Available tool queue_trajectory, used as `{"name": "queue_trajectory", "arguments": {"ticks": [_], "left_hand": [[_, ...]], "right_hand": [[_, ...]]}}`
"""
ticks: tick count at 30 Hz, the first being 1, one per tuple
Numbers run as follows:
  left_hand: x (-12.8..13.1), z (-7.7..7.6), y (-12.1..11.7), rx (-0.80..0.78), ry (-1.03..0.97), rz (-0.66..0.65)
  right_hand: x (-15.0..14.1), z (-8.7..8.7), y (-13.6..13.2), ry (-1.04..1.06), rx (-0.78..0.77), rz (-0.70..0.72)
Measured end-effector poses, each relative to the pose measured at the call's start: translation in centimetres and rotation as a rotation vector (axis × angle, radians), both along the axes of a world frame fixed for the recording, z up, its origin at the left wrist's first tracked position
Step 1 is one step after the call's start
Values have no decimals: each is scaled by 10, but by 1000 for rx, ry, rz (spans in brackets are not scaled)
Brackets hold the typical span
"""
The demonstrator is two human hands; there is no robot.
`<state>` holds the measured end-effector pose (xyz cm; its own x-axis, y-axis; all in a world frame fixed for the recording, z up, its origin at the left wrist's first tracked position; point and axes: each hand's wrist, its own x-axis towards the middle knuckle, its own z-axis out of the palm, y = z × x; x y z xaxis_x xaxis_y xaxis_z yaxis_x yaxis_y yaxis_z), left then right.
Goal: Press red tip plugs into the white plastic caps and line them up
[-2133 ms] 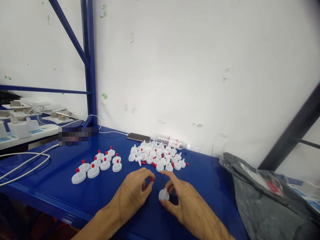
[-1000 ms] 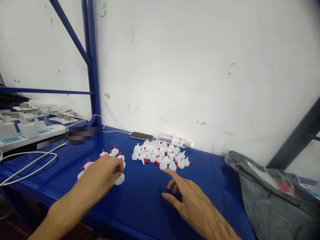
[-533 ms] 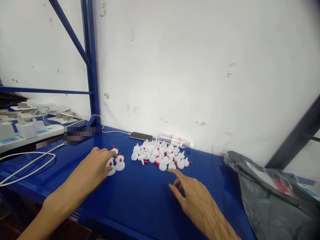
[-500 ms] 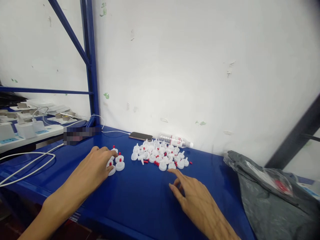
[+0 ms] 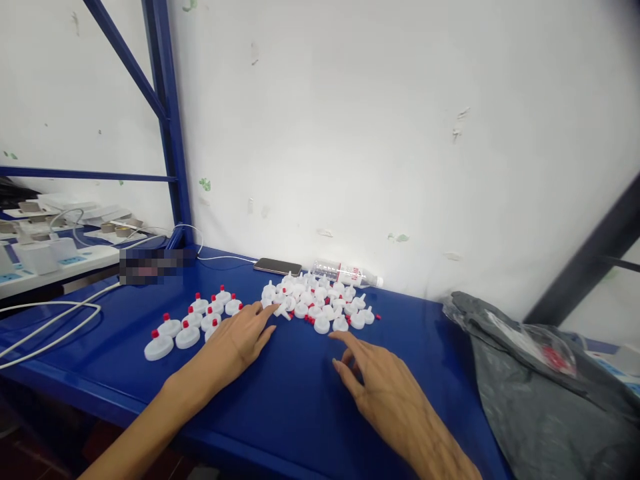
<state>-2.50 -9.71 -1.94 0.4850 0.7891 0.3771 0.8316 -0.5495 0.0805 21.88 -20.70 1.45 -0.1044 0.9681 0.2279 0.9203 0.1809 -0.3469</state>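
White caps [image 5: 321,325]: piled mid-desk [image 5: 280,400], red tips [image 5: 379,317] among them; capped ones stand leftward, now one more.
Left hand [image 5: 240,337]: back from that group, at the pile's edge, grip apart.
Right hand [image 5: 377,380]: near the pile, grip apart.
Behind: phone [image 5: 277,267], bottle [image 5: 345,274].

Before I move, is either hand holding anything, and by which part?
Nothing visibly held: the left hand reaches, fingers parted, to the pile of white plastic spouted caps; the right hand is open near the pile.
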Motion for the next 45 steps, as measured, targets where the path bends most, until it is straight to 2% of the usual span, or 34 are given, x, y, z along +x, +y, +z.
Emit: {"name": "queue_trajectory", "arguments": {"ticks": [6,14,23,28,33,36,38,40,43,45], "left_hand": [[6,11,-11,10,-69,-27],[9,6,-10,-30,-48,-126],[10,10,-12,-46,-11,-78],[25,23,-4,-51,136,-34],[36,33,4,-56,152,-85],[38,33,-4,-46,151,-111],[40,30,-15,-27,84,-150],[45,26,-30,-18,-62,-250],[52,23,-48,-34,-329,-419],[51,25,-49,-109,-451,-468]], "right_hand": [[-1,-1,0,5,10,4],[-1,-2,2,-8,6,-4],[-3,-1,-1,11,15,25],[-4,0,-2,20,24,35],[-2,0,-2,14,42,54],[-3,0,-3,16,45,43],[-5,1,-4,45,37,30],[-6,4,-4,98,34,47],[-6,9,-3,158,44,154],[-4,11,-2,164,67,191]]}}
